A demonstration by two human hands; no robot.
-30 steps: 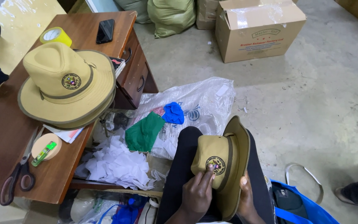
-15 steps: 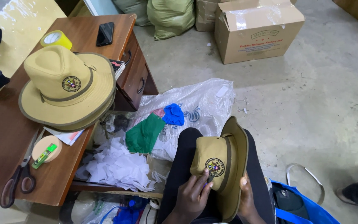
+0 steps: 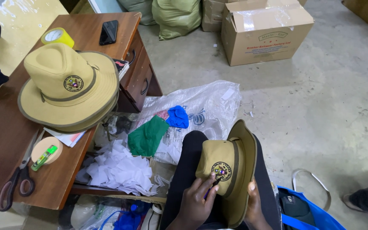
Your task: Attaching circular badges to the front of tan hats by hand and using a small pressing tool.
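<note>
Since a moment ago, little has shifted: the tan hat (image 3: 228, 170) remains tipped on its side on the person's lap. Left hand (image 3: 194, 203) pinches a small dark tool against the round badge (image 3: 222, 171); right hand (image 3: 254, 204) curls around the brim. Beside them, stacked hats (image 3: 67, 87) and scissors (image 3: 15, 181) rest on a wooden desk (image 3: 5, 127).

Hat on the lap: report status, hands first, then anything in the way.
Left hand fingers on the badge, pinching something small. Right hand grips the brim. Hat tipped on its side on the lap. Nothing in the way.
</note>
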